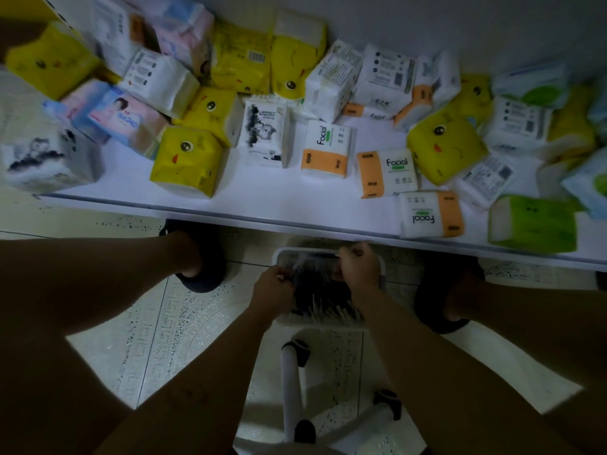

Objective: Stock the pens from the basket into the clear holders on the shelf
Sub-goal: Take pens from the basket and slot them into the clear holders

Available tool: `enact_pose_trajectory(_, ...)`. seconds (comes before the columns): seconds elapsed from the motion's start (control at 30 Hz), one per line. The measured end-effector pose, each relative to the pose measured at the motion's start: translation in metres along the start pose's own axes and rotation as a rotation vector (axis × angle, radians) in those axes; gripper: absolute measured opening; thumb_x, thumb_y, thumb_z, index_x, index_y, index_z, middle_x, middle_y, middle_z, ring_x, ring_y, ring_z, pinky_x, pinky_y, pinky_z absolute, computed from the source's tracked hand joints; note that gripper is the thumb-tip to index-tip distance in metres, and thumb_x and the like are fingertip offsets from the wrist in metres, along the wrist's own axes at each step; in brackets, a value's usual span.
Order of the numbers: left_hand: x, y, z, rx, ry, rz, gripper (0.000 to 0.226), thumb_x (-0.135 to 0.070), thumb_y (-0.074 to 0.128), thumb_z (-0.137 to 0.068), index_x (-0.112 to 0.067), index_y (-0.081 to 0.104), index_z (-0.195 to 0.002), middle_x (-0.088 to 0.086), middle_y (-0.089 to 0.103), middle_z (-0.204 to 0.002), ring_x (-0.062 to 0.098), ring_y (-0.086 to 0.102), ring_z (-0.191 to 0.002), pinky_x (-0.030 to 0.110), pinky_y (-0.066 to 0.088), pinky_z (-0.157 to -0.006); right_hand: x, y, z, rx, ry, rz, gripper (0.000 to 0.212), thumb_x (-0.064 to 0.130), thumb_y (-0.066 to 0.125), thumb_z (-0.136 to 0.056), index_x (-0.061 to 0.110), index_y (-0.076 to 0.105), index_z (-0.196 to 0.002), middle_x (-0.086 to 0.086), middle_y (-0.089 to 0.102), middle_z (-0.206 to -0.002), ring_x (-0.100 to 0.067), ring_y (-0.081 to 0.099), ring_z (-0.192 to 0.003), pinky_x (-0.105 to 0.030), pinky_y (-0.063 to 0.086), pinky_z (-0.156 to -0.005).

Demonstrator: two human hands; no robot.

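A white chair base stands on the tiled floor, nearest the person. Just beyond it sits the white basket, where the left hand and right hand curl their fingers around a dark bundle of pens lying inside it. Farther off, tissue packs crowd the white surface
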State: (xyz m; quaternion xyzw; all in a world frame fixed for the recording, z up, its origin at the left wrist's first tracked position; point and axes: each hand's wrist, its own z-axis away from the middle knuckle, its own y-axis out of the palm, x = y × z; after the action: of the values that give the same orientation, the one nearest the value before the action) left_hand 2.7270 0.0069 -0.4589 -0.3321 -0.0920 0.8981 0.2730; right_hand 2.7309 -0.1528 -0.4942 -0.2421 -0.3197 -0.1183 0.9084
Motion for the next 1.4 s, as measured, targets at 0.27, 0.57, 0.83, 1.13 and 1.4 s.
enact_pose_trajectory(0.27,-0.015,-0.004,0.015,0.007,0.098,-0.089,0.028,-0.019,0.046,-0.097,-0.009,0.06,-0.119,0.013,0.065,-0.107,0.026,0.062,-0.094,0.04,0.056,-0.082,-0.019,-0.034,0.027,0.009,-0.061,0.273,0.012,0.015,0.046,-0.1,0.014,0.05,-0.088,-0.011,0.058,-0.078,-0.017,0.053,-0.06,-0.028,0.048,-0.052)
enact_pose_trajectory(0.57,-0.016,-0.01,0.032,-0.027,0.064,-0.006,0.024,-0.011,0.046,-0.096,-0.009,0.061,-0.115,0.015,0.063,-0.104,0.031,0.062,-0.094,0.04,0.054,-0.079,-0.039,-0.061,0.041,0.083,-0.011,0.389,0.019,0.012,0.053,-0.091,0.018,0.047,-0.107,-0.004,0.048,-0.086,-0.023,0.049,-0.084,-0.031,0.039,-0.075)
enact_pose_trajectory(0.83,-0.005,0.002,0.024,0.052,0.018,0.009,0.017,-0.005,0.049,-0.092,-0.011,0.06,-0.104,0.015,0.063,-0.098,0.021,0.054,-0.075,0.028,0.045,-0.061,-0.048,-0.05,0.036,0.278,-0.026,0.442,0.013,0.007,0.056,-0.092,0.01,0.066,-0.1,-0.008,0.059,-0.085,-0.028,0.061,-0.082,-0.036,0.055,-0.077)
enact_pose_trajectory(1.13,0.0,0.002,0.021,0.062,-0.005,-0.084,0.014,-0.002,0.049,-0.089,-0.013,0.053,-0.082,0.018,0.06,-0.097,0.023,0.055,-0.072,0.023,0.041,-0.053,-0.054,-0.026,0.04,0.508,-0.072,0.757,0.022,0.013,0.052,-0.094,-0.001,0.066,-0.084,-0.014,0.062,-0.072,-0.025,0.061,-0.059,-0.034,0.055,-0.058)
enact_pose_trajectory(1.4,0.02,0.004,0.028,0.114,-0.007,-0.198,0.011,-0.013,0.05,-0.094,-0.014,0.057,-0.104,0.013,0.064,-0.104,0.028,0.06,-0.085,0.034,0.049,-0.071,-0.105,-0.005,0.062,0.864,0.241,1.04,0.033,0.019,0.05,-0.097,0.002,0.058,-0.125,-0.016,0.065,-0.113,-0.026,0.066,-0.083,-0.034,0.056,-0.07)
